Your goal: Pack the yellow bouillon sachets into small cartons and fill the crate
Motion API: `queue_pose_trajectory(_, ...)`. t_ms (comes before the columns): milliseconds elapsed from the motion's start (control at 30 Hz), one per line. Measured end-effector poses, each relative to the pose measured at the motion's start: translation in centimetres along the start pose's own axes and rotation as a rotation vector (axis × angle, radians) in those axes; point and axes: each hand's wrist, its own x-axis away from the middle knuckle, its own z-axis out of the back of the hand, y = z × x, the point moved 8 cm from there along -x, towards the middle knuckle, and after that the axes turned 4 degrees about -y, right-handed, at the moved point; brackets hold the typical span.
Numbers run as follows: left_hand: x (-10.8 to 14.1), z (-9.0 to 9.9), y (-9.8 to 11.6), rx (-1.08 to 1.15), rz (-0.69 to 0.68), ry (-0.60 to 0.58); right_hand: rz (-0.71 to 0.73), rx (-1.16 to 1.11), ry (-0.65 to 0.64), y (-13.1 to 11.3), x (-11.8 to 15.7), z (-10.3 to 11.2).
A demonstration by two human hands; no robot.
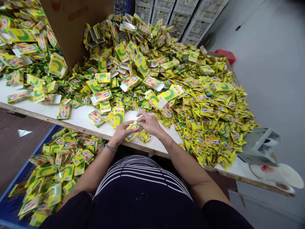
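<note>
My left hand is closed around a small yellow-green carton just above the table's front edge. At the carton's upper right end, my right hand has its fingers pinched together; whether they grip the carton's flap or something small is hidden. Under the right hand, a yellow sachet lies on the white tabletop. Left of my hands, a yellow carton stands near others, and another carton lies flat.
A large heap of yellow sachets covers the right side. Open cartons are piled behind my hands, beside a brown cardboard panel. A blue crate full of cartons is below left. A grey dispenser stands at far right.
</note>
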Motion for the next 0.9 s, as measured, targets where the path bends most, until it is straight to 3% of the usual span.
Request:
queue_pose_trajectory(133,0.0,0.3,0.1,0.018,-0.024,0.03,0.02,-0.124,-0.022,0.3,-0.1,-0.4)
queue_pose_trajectory(200,-0.1,0.7,0.2,0.044,-0.045,0.067,0.034,-0.191,0.063,0.3,0.2,0.3)
queue_pose_trajectory(300,-0.2,1.2,0.3,0.075,-0.084,0.123,0.008,-0.115,0.197,0.2,0.7,1.1)
queue_pose_trajectory(533,-0.1,1.4,0.3,0.067,-0.107,0.15,-0.095,0.017,0.102,-0.2,0.4,-0.4)
queue_pose_trajectory(800,0.0,1.3,0.2,0.061,-0.131,0.131,-0.069,-0.042,-0.08,-1.2,-0.2,-2.4)
queue_pose_trajectory(833,0.0,1.3,0.3,0.065,-0.139,0.143,-0.048,-0.059,-0.076,-1.5,-0.2,-2.6)
queue_pose_trajectory(900,0.1,1.4,0.6,0.096,-0.153,0.172,0.009,-0.112,0.071,-1.8,0.2,-1.8)
